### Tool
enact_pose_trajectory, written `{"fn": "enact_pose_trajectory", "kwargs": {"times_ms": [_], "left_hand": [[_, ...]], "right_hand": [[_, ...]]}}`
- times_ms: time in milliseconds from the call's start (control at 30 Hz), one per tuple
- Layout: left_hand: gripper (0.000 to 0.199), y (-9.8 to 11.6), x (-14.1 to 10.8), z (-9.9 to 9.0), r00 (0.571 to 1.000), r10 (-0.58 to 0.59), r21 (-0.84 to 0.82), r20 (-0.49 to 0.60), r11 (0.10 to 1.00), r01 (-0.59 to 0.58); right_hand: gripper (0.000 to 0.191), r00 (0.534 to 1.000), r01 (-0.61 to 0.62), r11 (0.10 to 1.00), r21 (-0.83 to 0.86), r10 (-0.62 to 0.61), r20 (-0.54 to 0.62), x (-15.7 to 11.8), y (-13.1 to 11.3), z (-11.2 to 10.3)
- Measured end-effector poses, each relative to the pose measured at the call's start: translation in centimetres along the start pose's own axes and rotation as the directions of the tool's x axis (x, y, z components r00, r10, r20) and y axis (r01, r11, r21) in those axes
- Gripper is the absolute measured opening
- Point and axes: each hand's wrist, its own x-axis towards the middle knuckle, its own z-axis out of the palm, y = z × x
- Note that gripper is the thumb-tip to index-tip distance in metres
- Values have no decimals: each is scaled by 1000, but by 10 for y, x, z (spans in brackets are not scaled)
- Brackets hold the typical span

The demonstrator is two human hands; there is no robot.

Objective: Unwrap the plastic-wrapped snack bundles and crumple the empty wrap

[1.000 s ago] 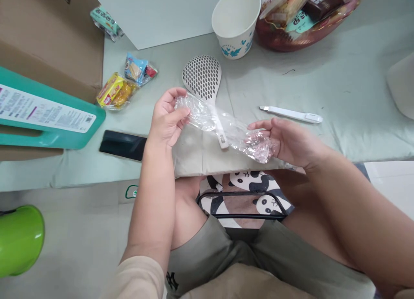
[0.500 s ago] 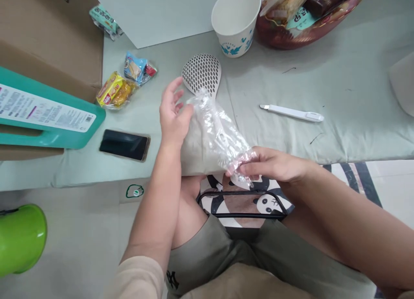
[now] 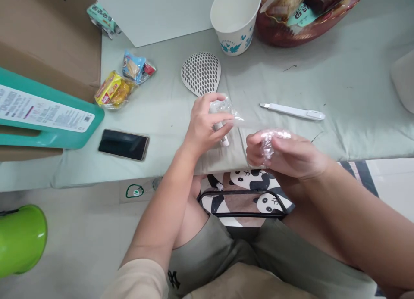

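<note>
Clear crinkled plastic wrap stretches between my two hands above the cloth-covered table. My left hand is closed on its left end, fingers curled round it. A bunched part of the same wrap is gripped in my right hand, nearer the table's front edge. Under and behind my left hand lies a pale strainer with a perforated head; its handle end shows below the fingers, and the middle of the handle is hidden. To the right rests a white cutter, untouched.
A paper cup and a red basket of snacks stand at the back. On the left are a phone, snack packs, a teal container and a cardboard box. A green bin is on the floor.
My left hand has moved right and closed on the wrap. The right hand has moved up and right with its end, which is now bunched. More of the strainer's handle end shows.
</note>
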Motion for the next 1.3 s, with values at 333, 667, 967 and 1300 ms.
{"fn": "enact_pose_trajectory", "kwargs": {"times_ms": [333, 667, 967, 1300], "left_hand": [[19, 32, -5, -13, 959, -200, -429, 202, 862, 270], [57, 31, -5, -25, 827, -194, -677, 527, 493, 547], [57, 26, -9, -31, 788, -41, -720, 614, 379, 581], [16, 30, -4, -45, 766, 61, -731, 640, 355, 583]], "right_hand": [[66, 951, -16, 975, -220, -52, -304, -7, -35, -2], [75, 893, -61, 980, -188, -31, -448, 7, -23, -19], [82, 880, -59, 979, -197, -42, -473, 10, -20, -12], [62, 860, -240, 807, -540, -80, -503, 13, -7, -13]]}}
